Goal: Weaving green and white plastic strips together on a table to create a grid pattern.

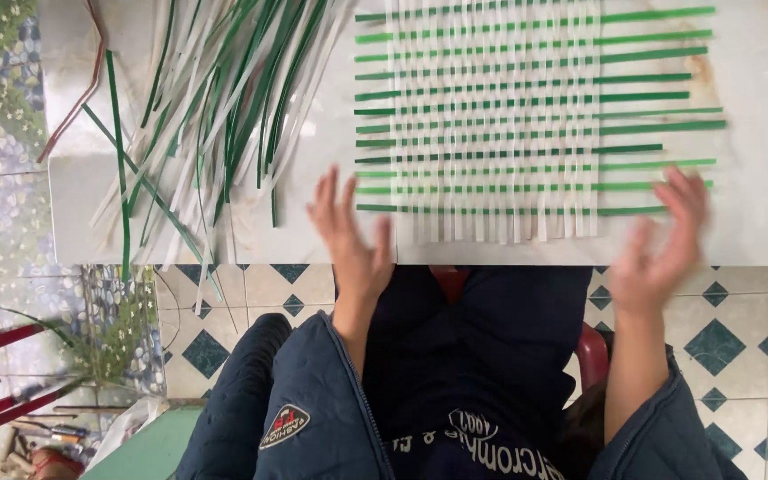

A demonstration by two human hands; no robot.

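Note:
A flat woven mat [500, 116] of green strips running across and white strips running up and down lies on a pale stone table [757, 213]. My left hand [350, 233] hovers at the mat's near left corner, fingers spread, holding nothing. My right hand [660, 240] is at the mat's near right corner, fingers apart and blurred, also with nothing in it. Both hands sit over the table's near edge, close to the loose strip ends.
A loose heap of green and white strips [215, 98] lies on the table's left part, some hanging over the edge. A thin brown strip [82, 89] curves at the far left. Below are a tiled floor [722, 338], my dark jacket and a red chair edge [590, 356].

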